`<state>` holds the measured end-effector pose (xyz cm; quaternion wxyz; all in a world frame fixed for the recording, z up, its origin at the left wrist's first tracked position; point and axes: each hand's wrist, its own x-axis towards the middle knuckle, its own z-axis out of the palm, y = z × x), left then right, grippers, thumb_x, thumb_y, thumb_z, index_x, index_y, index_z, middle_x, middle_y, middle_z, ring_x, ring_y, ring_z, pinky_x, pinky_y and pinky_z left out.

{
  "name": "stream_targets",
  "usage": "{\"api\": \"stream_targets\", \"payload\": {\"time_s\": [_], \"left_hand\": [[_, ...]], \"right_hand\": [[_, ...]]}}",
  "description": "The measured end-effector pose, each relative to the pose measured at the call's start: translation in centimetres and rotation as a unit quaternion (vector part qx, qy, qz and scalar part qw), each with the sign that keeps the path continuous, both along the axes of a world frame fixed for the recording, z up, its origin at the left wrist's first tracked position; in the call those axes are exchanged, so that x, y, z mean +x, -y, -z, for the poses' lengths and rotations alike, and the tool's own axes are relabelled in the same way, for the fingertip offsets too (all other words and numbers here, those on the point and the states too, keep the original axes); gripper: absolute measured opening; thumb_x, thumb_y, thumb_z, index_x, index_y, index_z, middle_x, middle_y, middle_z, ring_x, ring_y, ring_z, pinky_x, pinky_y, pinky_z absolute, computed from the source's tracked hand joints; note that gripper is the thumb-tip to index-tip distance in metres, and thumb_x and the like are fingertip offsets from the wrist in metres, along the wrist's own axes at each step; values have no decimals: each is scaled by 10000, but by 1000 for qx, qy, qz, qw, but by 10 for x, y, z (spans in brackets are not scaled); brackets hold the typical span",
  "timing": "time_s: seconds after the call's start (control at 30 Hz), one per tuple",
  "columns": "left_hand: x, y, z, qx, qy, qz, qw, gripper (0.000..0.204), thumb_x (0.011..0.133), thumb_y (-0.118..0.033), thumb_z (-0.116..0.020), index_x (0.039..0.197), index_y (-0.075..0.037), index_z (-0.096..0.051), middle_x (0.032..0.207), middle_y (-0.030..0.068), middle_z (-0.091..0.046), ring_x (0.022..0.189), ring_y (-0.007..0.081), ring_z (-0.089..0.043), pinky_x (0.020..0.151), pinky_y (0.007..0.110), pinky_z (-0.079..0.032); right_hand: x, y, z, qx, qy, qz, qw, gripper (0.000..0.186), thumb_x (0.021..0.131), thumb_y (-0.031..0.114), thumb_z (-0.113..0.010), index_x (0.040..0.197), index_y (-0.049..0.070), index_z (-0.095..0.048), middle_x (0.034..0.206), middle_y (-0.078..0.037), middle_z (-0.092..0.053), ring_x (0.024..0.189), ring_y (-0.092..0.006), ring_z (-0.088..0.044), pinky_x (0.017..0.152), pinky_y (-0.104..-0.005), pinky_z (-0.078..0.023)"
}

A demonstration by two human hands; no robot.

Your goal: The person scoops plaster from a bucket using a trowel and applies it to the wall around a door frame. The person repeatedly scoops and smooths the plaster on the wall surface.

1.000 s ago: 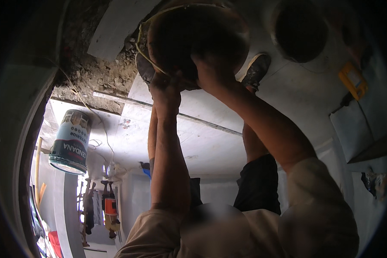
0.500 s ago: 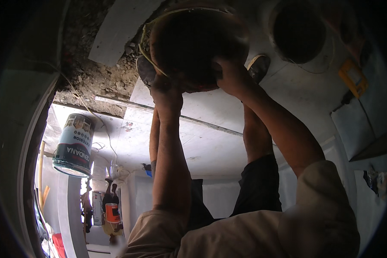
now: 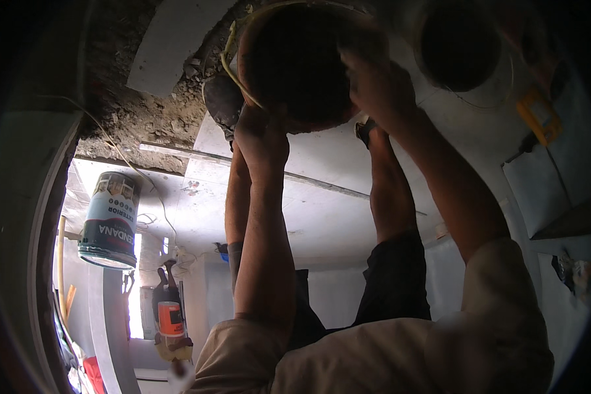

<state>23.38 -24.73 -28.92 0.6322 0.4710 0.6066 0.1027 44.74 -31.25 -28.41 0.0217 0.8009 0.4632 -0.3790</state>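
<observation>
My left hand (image 3: 259,138) is closed on the near left rim of a large round bucket (image 3: 241,46) with a very dark interior. A pale yellow cord (image 3: 226,62) runs along the bucket's left side, down by that hand. My right hand (image 3: 374,85) reaches over the right part of the bucket; its fingers are dim and blurred against the dark inside, so their hold cannot be made out. My shoes show below the bucket on either side, the left (image 3: 220,102) partly behind it.
A second bucket (image 3: 458,46) stands upper right, near a yellow tool (image 3: 537,115). Left are rubble (image 3: 144,118), a board (image 3: 154,46), a long strip (image 3: 318,184) and a paint pail (image 3: 105,223). In the distance, another person (image 3: 174,347) is beside an orange bucket (image 3: 171,318).
My right hand has moved up and to the right over the bucket. My left hand and the bucket have shifted slightly to the right, and my right shoe is now more hidden.
</observation>
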Motion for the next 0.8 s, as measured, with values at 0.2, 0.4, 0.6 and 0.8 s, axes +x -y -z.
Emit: {"api": "stream_targets", "payload": {"time_s": [0.2, 0.4, 0.6, 0.8], "left_hand": [[4, 6, -1, 60, -68, 90, 992, 130, 885, -61, -706, 985, 16, -674, 873, 126, -700, 853, 179, -679, 772, 313, -513], [-2, 5, 5, -70, 18, -3, 997, 147, 884, -74, -724, 999, 4, -678, 819, 98, -695, 764, 166, -679, 711, 292, -531], [-16, -6, 13, -27, -40, 44, 998, 339, 867, -104, -755, 1159, 43, -665, 944, 74, -725, 828, 96, -657, 726, 247, -532], [-10, -3, 9, -93, -1, -62, 994, 346, 848, -110, -773, 1139, 48, -671, 888, 85, -723, 771, 121, -667, 632, 264, -534]], "right_hand": [[-10, 21, 15, -96, 27, -17, 995, 676, 840, 202, -697, 1461, 131, -438, 1054, -182, -708, 943, -383, -717, 777, -505, -598], [-40, 45, 29, -54, -171, 123, 976, 485, 881, 139, -694, 1320, -2, -544, 1132, -226, -693, 1037, -385, -691, 906, -457, -559], [-52, 6, 10, -241, -372, 341, 829, 284, 907, 83, -579, 1172, -9, -626, 875, -166, -653, 723, -247, -651, 617, -374, -554], [-54, 8, 37, -150, -627, 629, 435, 266, 960, 158, -563, 1168, -4, -597, 826, -108, -598, 604, -127, -558, 478, -258, -466]]}}
